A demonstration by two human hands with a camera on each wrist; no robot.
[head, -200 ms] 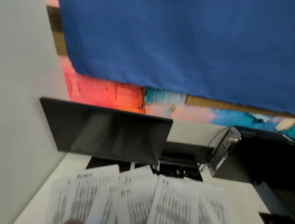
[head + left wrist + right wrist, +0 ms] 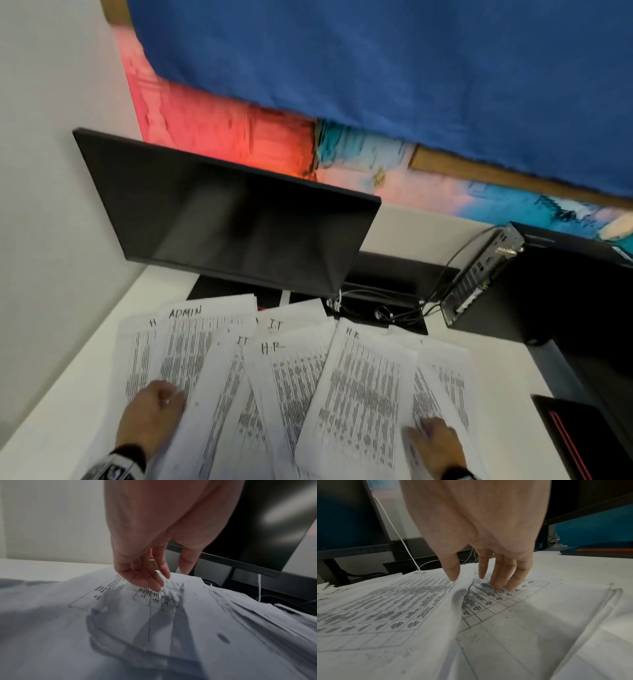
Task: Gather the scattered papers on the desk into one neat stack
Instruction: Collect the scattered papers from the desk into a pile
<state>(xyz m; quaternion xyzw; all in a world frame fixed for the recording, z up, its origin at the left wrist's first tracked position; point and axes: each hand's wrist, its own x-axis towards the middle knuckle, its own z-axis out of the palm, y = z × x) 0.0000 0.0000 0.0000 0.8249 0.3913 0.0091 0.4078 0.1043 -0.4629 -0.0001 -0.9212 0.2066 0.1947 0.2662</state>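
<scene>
While a blue cloth [image 2: 394,75] fills the upper frame, a dark monitor [image 2: 226,219] tilts above the white desk [image 2: 51,421]. Overlapping printed papers [image 2: 291,383] fan across the lower centre. Left hand [image 2: 150,418] and right hand [image 2: 435,445], fingers loosely extended, rest on the outer sheets.

Left hand [image 2: 150,416] low at near left, palm down, fingers [image 2: 155,584] loosely extended, tips down. Right hand [image 2: 436,445] near right, palm down, 4 fingers [image 2: 500,574] straight, thumb apart.
</scene>
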